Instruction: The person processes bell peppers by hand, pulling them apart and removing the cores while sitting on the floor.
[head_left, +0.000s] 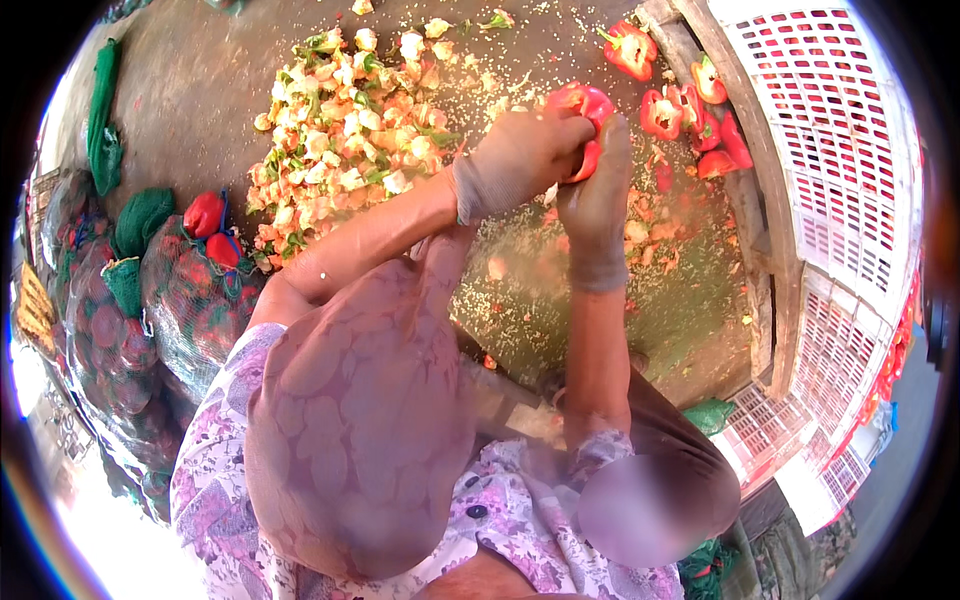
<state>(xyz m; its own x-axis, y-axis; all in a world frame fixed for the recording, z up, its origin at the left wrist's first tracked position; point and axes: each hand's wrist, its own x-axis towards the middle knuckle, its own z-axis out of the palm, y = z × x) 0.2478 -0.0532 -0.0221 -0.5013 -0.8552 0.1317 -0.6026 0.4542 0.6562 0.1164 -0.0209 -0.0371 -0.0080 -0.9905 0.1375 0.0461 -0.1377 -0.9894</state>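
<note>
A red bell pepper [577,99] is gripped between my two gloved hands above the table. My left hand [522,160] comes across from the left with its fingers curled against the pepper. From below, my right hand [598,205] closes on the pepper's right side. Both hands cover much of it, and whether a tool is in either hand is hidden. To the left of the hands lies a heap of pale pepper cores [350,140] with green stems. Cut red pepper pieces [662,113] lie to the right.
Seeds and scraps litter the brown tabletop [195,95]. A wooden board [755,130] edges it on the right, beside white slatted plastic crates [835,160]. Mesh sacks [195,300] of red peppers stand at the left. A green net [103,120] lies at the far left.
</note>
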